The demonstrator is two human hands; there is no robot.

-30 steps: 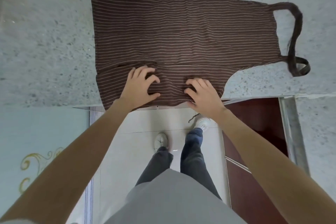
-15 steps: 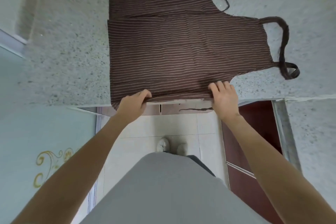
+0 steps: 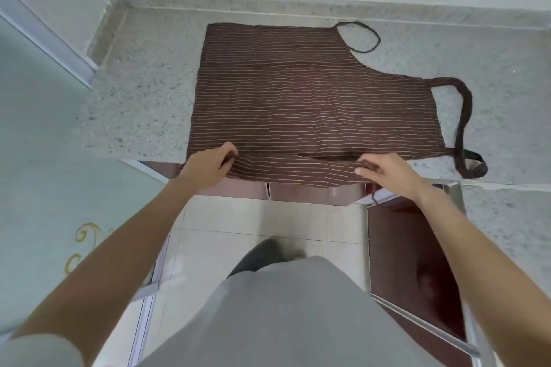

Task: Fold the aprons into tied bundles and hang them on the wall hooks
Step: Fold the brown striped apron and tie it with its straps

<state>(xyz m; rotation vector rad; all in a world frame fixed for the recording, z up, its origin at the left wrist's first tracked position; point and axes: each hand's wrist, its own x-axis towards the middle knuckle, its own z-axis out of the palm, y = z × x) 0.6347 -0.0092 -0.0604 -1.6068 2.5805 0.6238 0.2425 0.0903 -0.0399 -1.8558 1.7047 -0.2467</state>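
Both hands [image 3: 208, 167] [image 3: 387, 171] gripping striped apron [image 3: 313, 104] on counter [image 3: 143, 104].

Illumination is bright, even and diffuse, casting only faint shadows on the speckled grey stone countertop [image 3: 143, 104]; wide-angle distortion bends lines toward the frame edges, and the floor below that countertop shows motion blur.

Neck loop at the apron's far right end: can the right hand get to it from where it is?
Probably yes. The right hand pinches the apron at its near edge, and bare counter lies beside the neck loop; it must release the cloth first.
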